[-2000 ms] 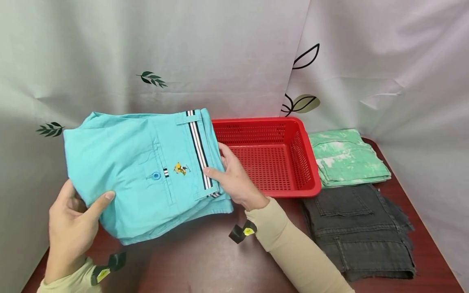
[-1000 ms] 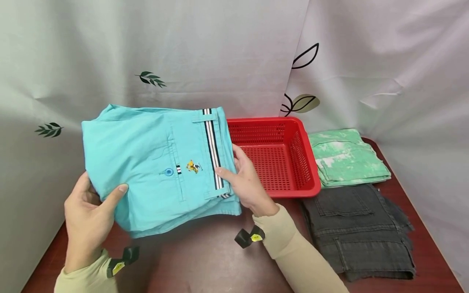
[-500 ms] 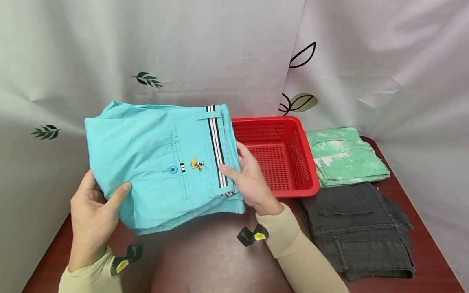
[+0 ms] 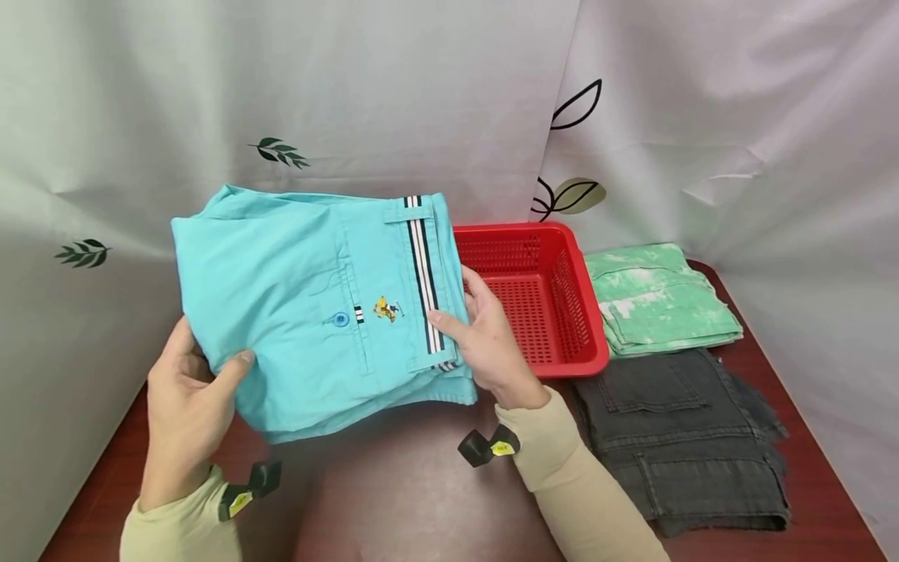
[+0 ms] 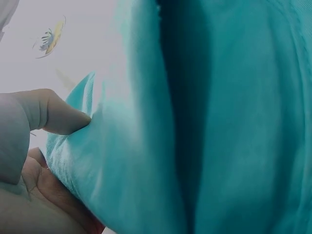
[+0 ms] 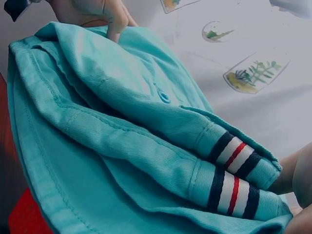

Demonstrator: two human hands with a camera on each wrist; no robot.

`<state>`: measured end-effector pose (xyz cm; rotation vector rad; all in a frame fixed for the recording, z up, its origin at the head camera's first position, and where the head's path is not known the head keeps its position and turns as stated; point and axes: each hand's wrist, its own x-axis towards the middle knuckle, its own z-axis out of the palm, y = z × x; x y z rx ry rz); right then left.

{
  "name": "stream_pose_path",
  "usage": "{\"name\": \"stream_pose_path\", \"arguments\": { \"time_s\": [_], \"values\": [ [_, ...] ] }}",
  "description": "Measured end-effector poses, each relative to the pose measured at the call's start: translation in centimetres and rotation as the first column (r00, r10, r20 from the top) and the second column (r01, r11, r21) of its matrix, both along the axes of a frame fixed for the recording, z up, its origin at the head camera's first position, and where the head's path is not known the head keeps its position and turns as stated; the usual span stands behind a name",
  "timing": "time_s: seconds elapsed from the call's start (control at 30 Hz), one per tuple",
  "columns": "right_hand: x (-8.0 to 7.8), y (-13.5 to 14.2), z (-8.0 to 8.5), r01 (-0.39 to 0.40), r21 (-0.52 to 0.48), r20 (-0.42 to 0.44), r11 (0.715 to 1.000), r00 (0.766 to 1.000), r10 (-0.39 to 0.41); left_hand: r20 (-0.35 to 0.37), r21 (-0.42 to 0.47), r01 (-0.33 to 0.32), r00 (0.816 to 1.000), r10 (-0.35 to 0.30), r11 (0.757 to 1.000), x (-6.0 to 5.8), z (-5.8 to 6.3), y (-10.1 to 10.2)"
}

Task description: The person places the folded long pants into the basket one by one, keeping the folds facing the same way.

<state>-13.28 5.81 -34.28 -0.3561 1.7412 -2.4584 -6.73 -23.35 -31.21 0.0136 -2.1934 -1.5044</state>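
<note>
Folded turquoise trousers hang above the table between both hands, with a striped waistband, a back-pocket button and a small embroidered emblem facing up. My left hand grips their left lower corner, thumb on top and fingers underneath. At the waistband end, my right hand pinches the cloth with its thumb across the stripe. Close up in the left wrist view, the left thumb presses into the turquoise cloth. Layered folds and two striped waistband ends show in the right wrist view.
A red perforated basket stands behind the right hand, its left part hidden by the trousers. To its right lies a folded green-and-white tie-dye garment. Folded dark grey denim lies in front of that on the reddish table. Pale curtains surround the table.
Both hands have carried the turquoise trousers to the right and slightly up, covering more of the red basket. Their grips look the same. The view has shifted slightly.
</note>
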Motion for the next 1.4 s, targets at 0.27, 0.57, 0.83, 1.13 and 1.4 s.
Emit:
{"name": "stream_pose_path", "arguments": {
  "time_s": [0.27,0.57,0.83,1.13,1.4],
  "values": [
    [0.0,0.2,0.0,0.013,-0.003,-0.01,1.0,1.0,-0.013,-0.053,0.094,0.045,0.998,-0.04,0.995,-0.2,-0.3,0.4],
    [0.0,0.8,0.4,0.055,0.018,-0.006,0.998,0.998,-0.055,-0.137,0.139,0.109,0.986,-0.09,0.984,-0.9,-0.7,1.2],
    [0.1,1.2,0.7,0.064,0.023,-0.016,0.998,0.998,-0.063,-0.19,0.222,0.123,0.978,-0.081,0.967,-1.3,-1.1,2.0],
    [0.1,1.9,0.7,0.085,0.026,-0.013,0.996,0.996,-0.084,-0.205,0.19,0.127,0.975,-0.087,0.973,-1.8,-0.9,3.0],
    [0.1,2.3,0.8,0.092,0.026,-0.017,0.995,0.996,-0.092,-0.189,0.123,0.098,0.979,-0.074,0.988,-2.2,-0.9,3.9]
  ]
}}
